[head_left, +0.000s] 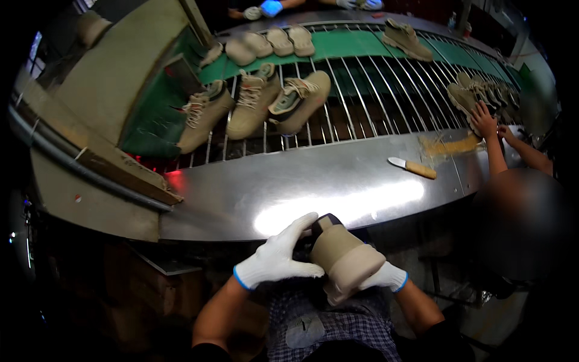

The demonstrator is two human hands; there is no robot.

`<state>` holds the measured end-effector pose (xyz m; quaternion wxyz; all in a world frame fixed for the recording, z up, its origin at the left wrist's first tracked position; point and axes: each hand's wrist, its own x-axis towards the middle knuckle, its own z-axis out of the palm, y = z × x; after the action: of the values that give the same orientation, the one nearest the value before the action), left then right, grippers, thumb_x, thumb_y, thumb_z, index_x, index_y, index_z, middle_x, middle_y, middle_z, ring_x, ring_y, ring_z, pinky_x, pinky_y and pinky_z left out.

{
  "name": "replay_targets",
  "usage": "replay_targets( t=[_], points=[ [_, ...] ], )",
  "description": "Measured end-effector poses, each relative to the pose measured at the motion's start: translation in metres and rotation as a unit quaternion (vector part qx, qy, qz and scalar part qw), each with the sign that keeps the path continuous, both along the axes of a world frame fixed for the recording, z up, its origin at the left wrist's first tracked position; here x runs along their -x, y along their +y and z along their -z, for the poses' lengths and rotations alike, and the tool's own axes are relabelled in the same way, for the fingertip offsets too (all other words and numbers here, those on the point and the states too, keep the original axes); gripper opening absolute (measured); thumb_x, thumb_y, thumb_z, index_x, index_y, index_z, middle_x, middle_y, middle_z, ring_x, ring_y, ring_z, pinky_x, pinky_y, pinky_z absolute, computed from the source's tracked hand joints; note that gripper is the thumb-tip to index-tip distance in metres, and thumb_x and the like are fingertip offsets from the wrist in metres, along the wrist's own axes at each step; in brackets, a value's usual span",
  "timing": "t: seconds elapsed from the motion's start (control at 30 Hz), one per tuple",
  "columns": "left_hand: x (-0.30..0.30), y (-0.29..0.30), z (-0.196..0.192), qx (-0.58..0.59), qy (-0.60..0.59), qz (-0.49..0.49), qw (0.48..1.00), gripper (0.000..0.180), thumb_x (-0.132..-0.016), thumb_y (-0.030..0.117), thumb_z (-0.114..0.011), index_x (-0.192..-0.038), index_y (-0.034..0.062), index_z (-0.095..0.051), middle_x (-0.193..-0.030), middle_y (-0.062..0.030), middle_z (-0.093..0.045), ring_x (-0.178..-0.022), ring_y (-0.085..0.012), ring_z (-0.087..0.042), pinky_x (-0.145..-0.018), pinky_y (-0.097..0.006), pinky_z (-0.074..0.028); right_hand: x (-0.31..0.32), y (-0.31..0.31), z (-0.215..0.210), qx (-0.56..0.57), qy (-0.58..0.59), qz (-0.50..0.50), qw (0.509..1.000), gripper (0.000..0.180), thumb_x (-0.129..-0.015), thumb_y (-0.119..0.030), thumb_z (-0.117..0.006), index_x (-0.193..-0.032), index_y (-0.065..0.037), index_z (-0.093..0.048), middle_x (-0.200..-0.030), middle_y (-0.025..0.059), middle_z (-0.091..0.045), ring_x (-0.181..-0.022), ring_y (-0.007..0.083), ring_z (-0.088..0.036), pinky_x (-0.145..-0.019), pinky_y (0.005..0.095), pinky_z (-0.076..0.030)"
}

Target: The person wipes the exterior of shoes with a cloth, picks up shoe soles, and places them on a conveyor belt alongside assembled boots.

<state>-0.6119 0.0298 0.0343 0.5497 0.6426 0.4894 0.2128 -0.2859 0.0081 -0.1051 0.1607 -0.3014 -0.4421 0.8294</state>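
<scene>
A beige shoe with a thick pale sole and a dark collar is tilted in front of my body, below the metal table edge. My right hand, in a white knit glove with a blue cuff, grips it from the right; most of its fingers are hidden behind the shoe. My left hand, gloved alike, is at the shoe's left side. Its fingers are stretched toward the collar and its thumb is spread apart, close to the sole. Whether those tips press on the shoe I cannot tell.
Beyond the metal ledge, beige laced shoes stand on a roller rack, with several pale soles behind. A wooden-handled knife lies on the ledge. At right, a co-worker's hand touches other shoes. A beige panel rises at left.
</scene>
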Motion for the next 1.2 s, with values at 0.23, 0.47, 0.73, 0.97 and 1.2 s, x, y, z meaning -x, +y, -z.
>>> replay_targets(
  t=[0.23,0.47,0.73,0.97,1.2],
  points=[
    [-0.014,0.012,-0.119,-0.274,-0.179,0.003,0.945,0.100,-0.061,0.027,-0.107,-0.141,0.0031,-0.051,-0.129,-0.0116,-0.065,-0.117,-0.0222,-0.066,-0.101,-0.037,-0.054,0.048,0.087,-0.165,-0.138,0.046,0.138,0.980,0.049,-0.110,-0.018,-0.057,-0.155,-0.001,-0.049,-0.140,0.0137,-0.066,-0.128,0.0237,-0.064,-0.112,0.0381,-0.050],
    [-0.035,0.048,-0.089,-0.487,-0.048,-0.126,0.863,0.082,-0.065,0.032,-0.105,-0.124,0.0032,-0.056,-0.109,-0.0131,-0.064,-0.096,-0.0253,-0.068,-0.084,-0.039,-0.058,0.056,0.125,-0.224,-0.384,0.201,0.248,0.867,0.076,-0.104,-0.053,-0.059,-0.150,0.007,-0.049,-0.145,0.0174,-0.056,-0.136,0.0273,-0.055,-0.117,0.0409,-0.043],
    [-0.061,0.049,-0.082,-0.592,-0.006,-0.100,0.800,0.082,-0.066,0.032,-0.102,-0.122,0.0031,-0.051,-0.104,-0.0175,-0.063,-0.083,-0.0347,-0.066,-0.072,-0.045,-0.054,0.040,0.155,-0.242,-0.379,0.119,0.161,0.903,0.046,-0.108,-0.030,-0.055,-0.138,0.004,-0.062,-0.138,0.0171,-0.066,-0.132,0.0274,-0.060,-0.118,0.0425,-0.043],
    [-0.063,0.047,-0.077,-0.602,0.038,-0.118,0.789,0.085,-0.066,0.030,-0.100,-0.125,0.0030,-0.046,-0.104,-0.0183,-0.059,-0.081,-0.0353,-0.063,-0.071,-0.047,-0.052,0.061,0.177,-0.287,-0.499,-0.136,0.019,0.856,0.038,-0.107,-0.031,-0.055,-0.131,-0.004,-0.070,-0.130,0.0147,-0.071,-0.123,0.0267,-0.068,-0.110,0.0404,-0.050],
    [-0.021,0.083,-0.077,-0.524,-0.002,-0.135,0.841,0.073,-0.074,0.028,-0.097,-0.124,0.0035,-0.049,-0.100,-0.0155,-0.062,-0.087,-0.0304,-0.067,-0.078,-0.044,-0.057,0.097,0.207,-0.284,-0.566,-0.150,0.071,0.808,0.038,-0.106,-0.024,-0.058,-0.137,-0.005,-0.067,-0.128,0.0139,-0.072,-0.121,0.0252,-0.069,-0.108,0.0382,-0.052]
  ],
)
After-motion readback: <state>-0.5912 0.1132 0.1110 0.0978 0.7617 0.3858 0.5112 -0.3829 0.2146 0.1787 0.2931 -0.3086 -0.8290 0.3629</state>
